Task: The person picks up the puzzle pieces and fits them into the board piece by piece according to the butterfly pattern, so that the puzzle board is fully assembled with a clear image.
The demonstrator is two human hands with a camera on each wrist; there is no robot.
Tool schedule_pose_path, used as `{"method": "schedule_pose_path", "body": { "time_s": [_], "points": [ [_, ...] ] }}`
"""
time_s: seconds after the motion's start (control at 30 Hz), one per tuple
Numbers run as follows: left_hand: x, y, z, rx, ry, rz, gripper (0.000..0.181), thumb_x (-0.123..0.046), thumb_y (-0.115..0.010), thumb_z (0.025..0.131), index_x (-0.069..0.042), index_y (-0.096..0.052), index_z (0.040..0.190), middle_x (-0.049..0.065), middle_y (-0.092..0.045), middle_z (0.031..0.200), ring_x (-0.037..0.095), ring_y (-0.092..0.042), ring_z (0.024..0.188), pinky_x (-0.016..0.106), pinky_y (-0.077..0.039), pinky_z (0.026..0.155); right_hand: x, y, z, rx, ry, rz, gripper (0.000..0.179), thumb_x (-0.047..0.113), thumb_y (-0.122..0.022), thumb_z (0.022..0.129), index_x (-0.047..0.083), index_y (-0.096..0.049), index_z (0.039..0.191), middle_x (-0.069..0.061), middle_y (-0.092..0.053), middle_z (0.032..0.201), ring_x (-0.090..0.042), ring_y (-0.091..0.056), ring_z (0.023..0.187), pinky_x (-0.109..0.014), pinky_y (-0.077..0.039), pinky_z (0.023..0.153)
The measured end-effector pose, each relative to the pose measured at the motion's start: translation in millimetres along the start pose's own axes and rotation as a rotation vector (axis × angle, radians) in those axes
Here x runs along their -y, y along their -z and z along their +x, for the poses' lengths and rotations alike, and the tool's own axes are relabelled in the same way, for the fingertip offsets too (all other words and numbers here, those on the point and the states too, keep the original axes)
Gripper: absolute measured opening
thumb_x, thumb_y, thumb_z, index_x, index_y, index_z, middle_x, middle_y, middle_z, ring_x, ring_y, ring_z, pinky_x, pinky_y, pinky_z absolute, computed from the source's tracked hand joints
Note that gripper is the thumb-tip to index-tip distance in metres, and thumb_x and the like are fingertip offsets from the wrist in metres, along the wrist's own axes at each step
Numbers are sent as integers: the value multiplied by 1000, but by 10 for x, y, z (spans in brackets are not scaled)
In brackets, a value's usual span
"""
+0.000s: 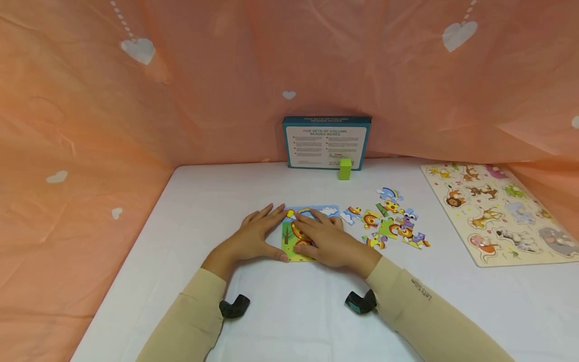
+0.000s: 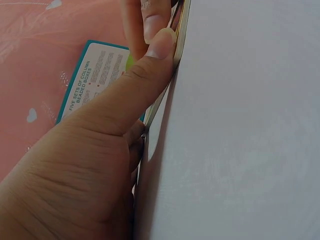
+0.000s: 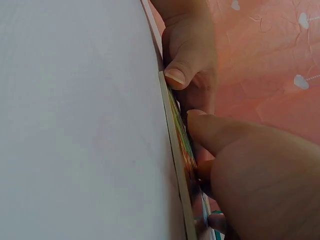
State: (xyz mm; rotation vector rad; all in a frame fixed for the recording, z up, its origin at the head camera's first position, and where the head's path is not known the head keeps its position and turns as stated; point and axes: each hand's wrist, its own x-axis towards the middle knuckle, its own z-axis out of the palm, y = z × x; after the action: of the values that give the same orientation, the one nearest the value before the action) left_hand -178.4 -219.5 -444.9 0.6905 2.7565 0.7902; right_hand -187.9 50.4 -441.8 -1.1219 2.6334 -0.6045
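Observation:
A small rectangular jigsaw puzzle [image 1: 288, 246] with a rainbow, a tree and green ground lies flat on the white table. My left hand [image 1: 255, 236] rests along its left side, thumb at the near corner and fingers stretched to the far corner. Over the puzzle lies my right hand [image 1: 332, 243], fingers extended and touching its surface, hiding much of the picture. The right wrist view shows the puzzle's edge [image 3: 175, 145] side-on, with the left thumb [image 3: 177, 75] at its corner. Several loose jigsaw pieces [image 1: 389, 227] lie to the right of the right hand.
A blue-and-white box [image 1: 312, 146] stands upright at the back, a green block [image 1: 345, 170] in front of it. At the right lies a wooden animal puzzle board [image 1: 490, 201]. A pink-orange cloth with white hearts [image 1: 137, 50] hangs behind the table.

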Motion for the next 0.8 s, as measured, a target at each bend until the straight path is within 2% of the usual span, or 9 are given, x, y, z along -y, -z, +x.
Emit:
{"method": "schedule_pose_path", "body": {
  "time_s": [0.2, 0.37, 0.47, 0.6, 0.8],
  "points": [
    [-7, 28, -32, 10, 36, -1, 123, -68, -92, 76, -21, -33, 173, -5, -20, 180, 27, -3, 166, 63, -5, 128, -28, 34, 3, -21, 22, 116, 73, 58, -55, 111, 16, -42, 170, -3, -29, 177, -33, -15, 164, -64, -25, 118],
    [19, -1, -18, 5, 20, -5, 124, -67, -92, 76, -18, -33, 173, -3, -20, 180, 27, -3, 166, 60, -4, 129, -111, 115, -68, -68, 18, 277, 69, 52, -57, 112, 11, -47, 166, -10, -34, 175, -33, -26, 161, -66, -21, 125],
    [23, -16, -8, -5, 6, -22, 124, -67, -93, 75, -16, -35, 173, -1, -22, 179, 30, -4, 166, 61, -3, 128, -179, 185, -114, -97, 3, 393, 65, 47, -59, 113, 9, -49, 164, -11, -41, 171, -34, -35, 157, -62, -26, 126],
    [-4, -16, 4, -3, 20, -36, 123, -67, -93, 74, -16, -37, 172, -1, -22, 180, 30, -4, 166, 61, -3, 128, -279, 294, -173, -151, -46, 559, 59, 45, -58, 114, 11, -52, 162, -9, -51, 162, -32, -51, 144, -58, -39, 120],
    [-35, -2, 15, 8, 45, -24, 123, -64, -95, 74, -20, -36, 173, -5, -20, 180, 26, -2, 166, 58, -2, 129, -487, 458, -232, -282, -43, 769, 50, 32, -45, 120, 0, -52, 158, -19, -56, 156, -38, -57, 137, -55, -45, 113]
  ]
}}
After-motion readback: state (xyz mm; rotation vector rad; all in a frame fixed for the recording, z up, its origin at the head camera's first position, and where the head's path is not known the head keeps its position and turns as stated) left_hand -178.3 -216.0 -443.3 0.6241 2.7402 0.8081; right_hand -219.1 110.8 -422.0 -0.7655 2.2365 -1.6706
